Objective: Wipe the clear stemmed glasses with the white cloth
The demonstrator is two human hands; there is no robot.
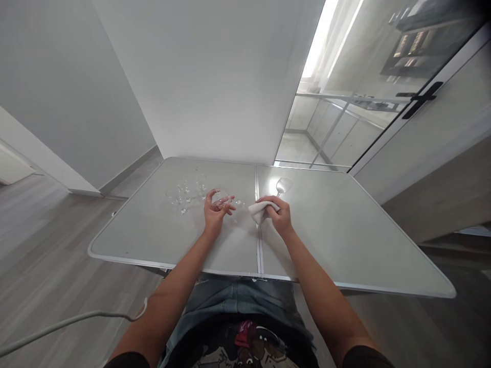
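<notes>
My left hand (218,210) is wrapped round the bowl of a clear stemmed glass (221,197), which is tilted with its stem side toward the right. In my right hand (279,214) is a folded white cloth (261,210), pinched between thumb and fingers a little to the right of the glass and apart from it. Just behind my right hand is another clear stemmed glass (284,185); part of it is hidden by the hand. Several more clear glasses (183,189) are grouped left of my left hand, hard to tell apart.
The pale folding table (345,240) has a metal-edged seam across its middle. A white wall (215,92) rises behind it. Back right is a glazed door with a black handle (422,99). A light cable (84,317) hangs at lower left.
</notes>
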